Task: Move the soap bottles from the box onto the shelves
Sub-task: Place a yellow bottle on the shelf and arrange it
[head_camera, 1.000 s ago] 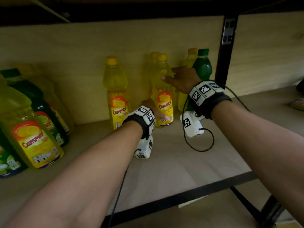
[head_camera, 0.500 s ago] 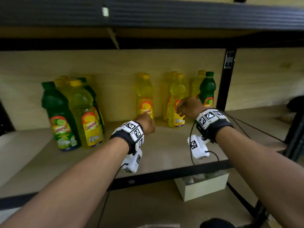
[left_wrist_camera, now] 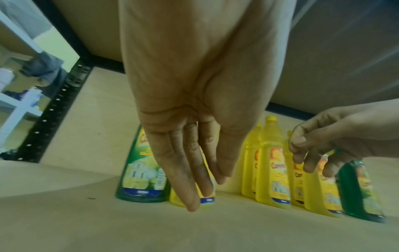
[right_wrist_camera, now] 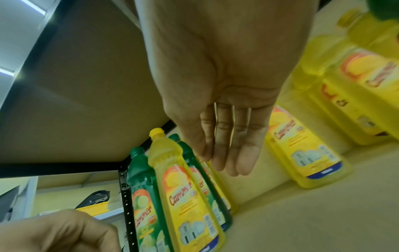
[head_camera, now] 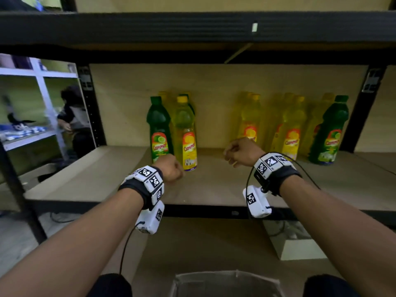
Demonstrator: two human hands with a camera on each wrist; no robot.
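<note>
Soap bottles stand at the back of the wooden shelf. A green bottle and a yellow bottle form the left cluster, with others behind them. Several yellow bottles and a green bottle form the right cluster. My left hand hovers in front of the left cluster, holding nothing, fingers hanging relaxed. My right hand floats between the clusters, fingers loosely curled, also holding nothing. The box's rim shows at the bottom edge; its inside is hidden.
A black shelf beam runs overhead, and black uprights flank the bay. A small white box sits under the shelf at right. A person stands by white shelving at far left.
Both hands have let go of the right-hand bottles and drawn back toward the shelf's front, drifting left. The view has pulled back, and the box rim now shows below.
</note>
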